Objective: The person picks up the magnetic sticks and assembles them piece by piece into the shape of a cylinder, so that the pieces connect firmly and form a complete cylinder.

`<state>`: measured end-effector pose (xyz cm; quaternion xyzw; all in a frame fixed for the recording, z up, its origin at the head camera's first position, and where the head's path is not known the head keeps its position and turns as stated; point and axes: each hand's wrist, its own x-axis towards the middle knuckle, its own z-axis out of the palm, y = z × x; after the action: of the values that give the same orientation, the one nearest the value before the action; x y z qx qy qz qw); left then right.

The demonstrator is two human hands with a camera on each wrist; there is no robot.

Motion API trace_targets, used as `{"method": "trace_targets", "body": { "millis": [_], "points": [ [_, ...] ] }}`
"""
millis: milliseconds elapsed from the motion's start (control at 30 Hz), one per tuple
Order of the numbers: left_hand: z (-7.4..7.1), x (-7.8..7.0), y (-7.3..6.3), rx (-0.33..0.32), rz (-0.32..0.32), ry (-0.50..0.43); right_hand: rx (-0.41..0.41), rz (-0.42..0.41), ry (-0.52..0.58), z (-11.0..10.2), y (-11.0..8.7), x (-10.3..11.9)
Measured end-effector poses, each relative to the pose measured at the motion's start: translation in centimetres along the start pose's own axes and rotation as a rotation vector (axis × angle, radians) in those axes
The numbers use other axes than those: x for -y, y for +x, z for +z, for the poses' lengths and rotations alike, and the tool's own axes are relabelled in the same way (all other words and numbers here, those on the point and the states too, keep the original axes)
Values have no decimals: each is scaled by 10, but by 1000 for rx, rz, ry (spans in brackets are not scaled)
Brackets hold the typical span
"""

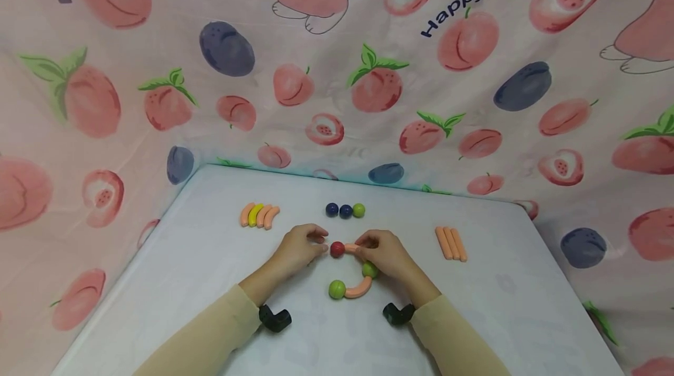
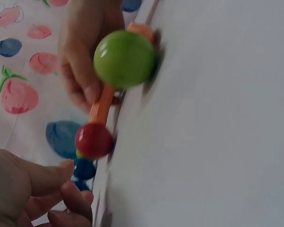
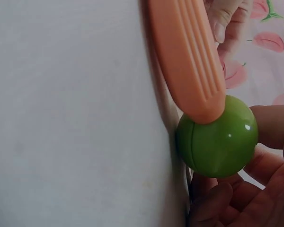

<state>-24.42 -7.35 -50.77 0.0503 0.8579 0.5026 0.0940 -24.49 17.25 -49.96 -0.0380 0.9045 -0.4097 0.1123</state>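
A chain of toy balls and orange rods curves on the white table in the head view. At its upper end is a red ball, joined to an orange rod. My right hand pinches this rod between thumb and fingers. A green ball, partly behind that hand, meets a curved orange rod leading to another green ball. My left hand is just left of the red ball, holding nothing, its fingertips close to it. The left wrist view shows the red ball at the rod's end.
Behind the hands, two dark blue balls and a green ball sit in a row. Several curved rods, one yellow, lie at the back left. Straight orange rods lie at the right. A fruit-print cloth hangs behind the table.
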Motion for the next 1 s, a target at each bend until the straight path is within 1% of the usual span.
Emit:
{"method": "trace_targets", "body": {
  "millis": [67, 167, 233, 333, 433, 567, 700, 767, 867, 933, 1000],
  "points": [
    [-10, 3, 1, -75, -3, 55, -4, 14, 8, -1, -1, 0],
    [-25, 8, 3, -196, 9, 140, -14, 26, 4, -2, -3, 0],
    [-35, 11, 5, -258, 16, 181, -18, 27, 4, -3, -4, -1],
    [-48, 15, 6, -318, 11, 237, -14, 34, 15, -4, -5, -4],
    [-56, 17, 6, -352, 2, 288, -12, 35, 18, -5, -5, -6],
    [-62, 18, 5, -363, -5, 337, -19, 46, 11, -7, -7, -7],
    [-63, 18, 5, -354, -21, 355, -21, 60, 19, -8, -10, -9],
    [-63, 18, 5, -344, -41, 353, -19, 63, 22, -9, -11, -9],
    [-64, 19, 5, -307, -81, 355, -16, 64, 25, -9, -13, -9],
    [-63, 20, 5, -270, -105, 362, -15, 67, 28, -10, -13, -10],
    [-62, 20, 5, -227, -109, 381, -13, 71, 30, -11, -14, -12]
  ]
}}
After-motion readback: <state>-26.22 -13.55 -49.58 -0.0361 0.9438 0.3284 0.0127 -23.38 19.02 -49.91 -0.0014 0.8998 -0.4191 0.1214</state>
